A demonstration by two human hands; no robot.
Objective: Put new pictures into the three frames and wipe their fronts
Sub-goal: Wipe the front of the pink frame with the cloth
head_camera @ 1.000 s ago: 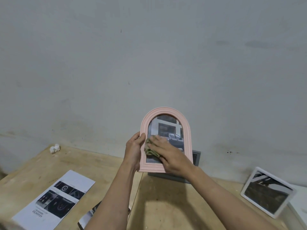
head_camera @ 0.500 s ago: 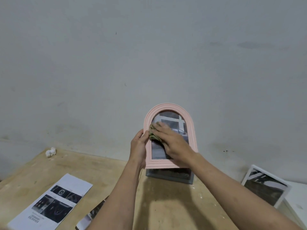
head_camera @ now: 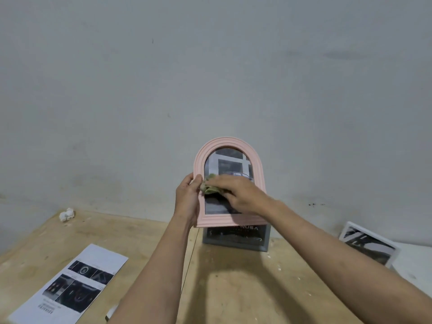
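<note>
Matt ribbed pink frame (head_camera: 230, 146), probably plastic; glossy front; rough bare-wood table (head_camera: 233, 288); crumpled green cloth (head_camera: 210, 188).

The grey frame (head_camera: 236, 238) shows what looks like "NUSA"; the printed sheet (head_camera: 70, 285) reads "ADVANCED".
</note>
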